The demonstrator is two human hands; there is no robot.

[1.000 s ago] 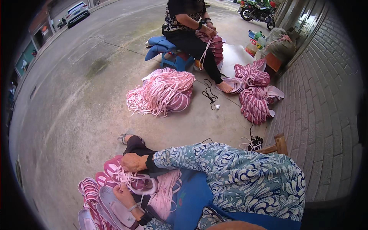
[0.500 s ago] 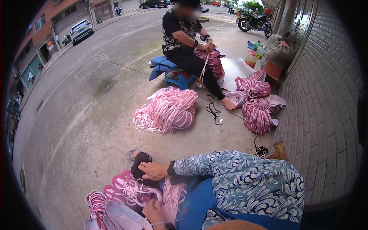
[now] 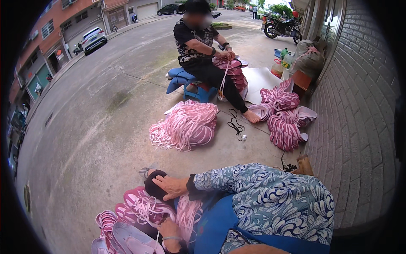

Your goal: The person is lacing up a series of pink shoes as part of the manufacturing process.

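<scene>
My right hand [image 3: 171, 186] lies with fingers spread on my black-clad knee [image 3: 154, 183], holding nothing. Below it, my left hand [image 3: 169, 228], with a bracelet at its wrist, is curled against pink shoe uppers [image 3: 141, 205] that are stacked on my lap. Its fingertips are partly hidden, and I cannot make out what they grip. A tied pale pink lace [image 3: 146, 208] crosses the front upper. A bundle of loose pink laces [image 3: 188, 213] hangs over my blue apron [image 3: 220, 220] beside both hands. Paler shoe uppers [image 3: 133, 239] lie nearest the bottom edge.
Ahead, a person [image 3: 201, 51] on a blue stool [image 3: 198, 91] threads a lace through stacked uppers. A heap of pink laces [image 3: 186, 125] and more uppers [image 3: 283, 131] lie on the concrete. A black cord [image 3: 235, 125] lies between. A brick wall [image 3: 351, 106] runs along the right.
My left hand has drawn down slightly and its fingers are more curled. My right hand has shifted a little along the knee. The view has tilted slightly.
</scene>
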